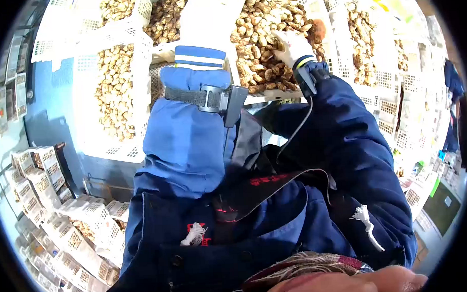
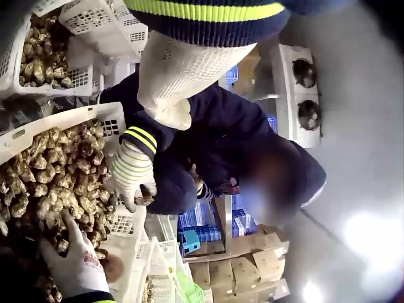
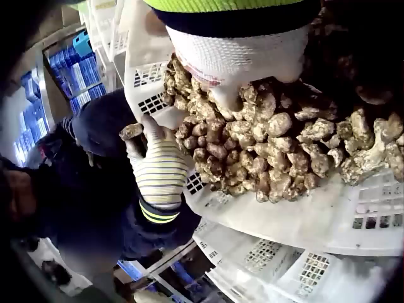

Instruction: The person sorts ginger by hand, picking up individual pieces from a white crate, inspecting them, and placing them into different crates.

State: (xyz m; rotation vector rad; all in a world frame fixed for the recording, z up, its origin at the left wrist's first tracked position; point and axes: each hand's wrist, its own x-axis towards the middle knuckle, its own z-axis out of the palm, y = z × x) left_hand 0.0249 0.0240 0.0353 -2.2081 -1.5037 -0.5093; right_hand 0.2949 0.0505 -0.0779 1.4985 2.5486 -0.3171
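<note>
Pale brown, lumpy mushrooms fill a white slotted crate in front of me. My right hand, in a white knit glove, lies over the pile near the crate's right side. In the left wrist view its forefinger is straight and spread from the thumb, the fingertips among the mushrooms. My left hand, also white-gloved, is held up away from the pile in the left wrist view. Its fingers are mostly hidden there, and glare washes it out in the head view.
Across the crate, another person's striped-gloved hand holds a mushroom. More mushroom crates stand left and right. Stacked crates line the lower left. A round reddish-brown thing is by the crate's right wall.
</note>
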